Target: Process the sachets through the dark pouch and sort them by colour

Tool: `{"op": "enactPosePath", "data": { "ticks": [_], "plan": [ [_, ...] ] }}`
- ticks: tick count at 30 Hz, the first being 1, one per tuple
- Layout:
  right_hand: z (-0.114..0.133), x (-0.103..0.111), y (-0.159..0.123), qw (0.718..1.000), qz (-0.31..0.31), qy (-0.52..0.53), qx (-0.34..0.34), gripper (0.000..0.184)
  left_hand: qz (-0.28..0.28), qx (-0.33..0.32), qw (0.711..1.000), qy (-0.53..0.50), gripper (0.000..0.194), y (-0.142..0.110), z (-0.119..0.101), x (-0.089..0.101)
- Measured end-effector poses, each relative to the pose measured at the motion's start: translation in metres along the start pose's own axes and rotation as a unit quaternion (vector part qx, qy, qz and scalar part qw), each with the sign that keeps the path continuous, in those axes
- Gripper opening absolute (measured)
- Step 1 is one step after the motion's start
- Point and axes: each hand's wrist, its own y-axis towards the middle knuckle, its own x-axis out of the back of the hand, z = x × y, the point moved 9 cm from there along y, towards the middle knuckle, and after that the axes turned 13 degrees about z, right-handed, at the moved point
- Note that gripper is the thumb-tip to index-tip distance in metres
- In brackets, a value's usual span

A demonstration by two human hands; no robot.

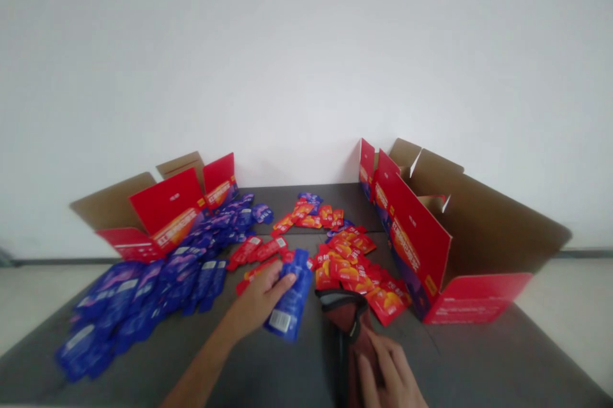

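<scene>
My left hand [258, 297] grips a blue foil sachet [289, 296] near the middle of the dark grey table [282, 370], with the sachet's barcode side facing up. My right hand [390, 373] lies at the bottom edge of the view, its fingers over a maroon cloth pouch with black trim [349, 331]. Loose blue sachets [143, 306] spread left of my left hand. Red and orange sachets [349, 261] lie heaped just beyond the pouch. A thin line of red sachets [258, 251] sits just past my left fingertips.
Two open red cardboard cartons stand at the table's far corners, the left carton [165, 213] and the larger right carton [460, 248], with brown flaps raised. More blue sachets [225, 219] and red sachets [306, 213] lie farther back. A white wall [297, 76] rises behind the table.
</scene>
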Motion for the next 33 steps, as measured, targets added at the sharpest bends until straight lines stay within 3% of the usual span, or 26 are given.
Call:
{"op": "enactPosePath", "data": {
  "ticks": [3, 6, 9, 12, 15, 20, 24, 26, 29, 31, 33],
  "plan": [
    [-0.004, 0.004, 0.001, 1.000, 0.015, 0.002, -0.005, 0.038, 0.081, 0.039, 0.996, -0.012, 0.022, -0.034, 0.035, -0.033],
    [-0.005, 0.005, 0.002, 0.999, 0.027, -0.020, -0.005, 0.040, 0.039, 0.061, 0.997, 0.024, 0.016, -0.047, 0.065, -0.041],
    [-0.004, 0.005, 0.002, 0.999, 0.037, -0.034, -0.018, 0.041, -0.023, 0.057, 0.996, 0.063, 0.037, -0.049, 0.076, -0.042],
    [-0.002, 0.006, 0.002, 0.999, 0.041, -0.028, -0.023, 0.042, -0.058, 0.017, 0.993, 0.106, 0.047, -0.051, 0.068, -0.047],
    [-0.006, 0.004, 0.001, 0.998, 0.051, -0.022, -0.035, 0.044, -0.082, -0.037, 0.977, 0.192, 0.050, -0.070, 0.049, -0.055],
    [-0.009, 0.000, 0.014, 0.996, 0.091, 0.025, 0.001, 0.033, -0.015, -0.167, 0.917, 0.361, 0.042, -0.126, 0.027, -0.084],
    [0.036, -0.006, 0.030, 0.984, 0.125, 0.050, 0.117, 0.029, -0.008, -0.245, 0.858, 0.451, 0.036, -0.158, 0.033, -0.101],
    [0.074, -0.022, 0.028, 0.966, 0.173, 0.043, 0.188, 0.032, -0.032, -0.261, 0.851, 0.455, 0.030, -0.161, 0.040, -0.105],
    [0.118, -0.061, 0.016, 0.913, 0.290, 0.019, 0.287, 0.035, -0.079, -0.277, 0.862, 0.417, 0.032, -0.157, 0.051, -0.107],
    [0.121, -0.081, 0.020, 0.892, 0.328, 0.000, 0.311, 0.034, -0.110, -0.291, 0.863, 0.397, 0.041, -0.155, 0.054, -0.107],
    [0.108, -0.089, 0.041, 0.899, 0.317, -0.023, 0.301, 0.030, -0.130, -0.307, 0.855, 0.397, 0.038, -0.154, 0.053, -0.107]
  ]
}}
